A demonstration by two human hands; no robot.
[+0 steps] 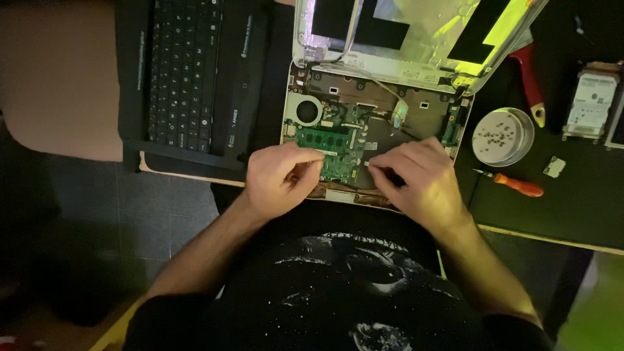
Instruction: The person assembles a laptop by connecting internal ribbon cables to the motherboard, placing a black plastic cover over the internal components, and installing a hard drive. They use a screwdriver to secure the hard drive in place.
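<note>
An opened white laptop (380, 107) lies in front of me with its keyboard cover removed. Its green circuit board (338, 144), a round fan opening (307, 110) and a ribbon cable (398, 112) are exposed. My left hand (279, 179) rests on the near left part of the board, fingers curled against its edge. My right hand (419, 179) presses on the near right part of the base, fingertips pinched at something small and dark that I cannot make out. The laptop's lid (416, 32) is tilted back.
A detached black keyboard panel (188, 78) lies to the left. A round white dish of small screws (502, 136), an orange-handled screwdriver (517, 185), a red-handled tool (530, 81), a hard drive (590, 104) and a small white part (554, 167) lie to the right on the dark table.
</note>
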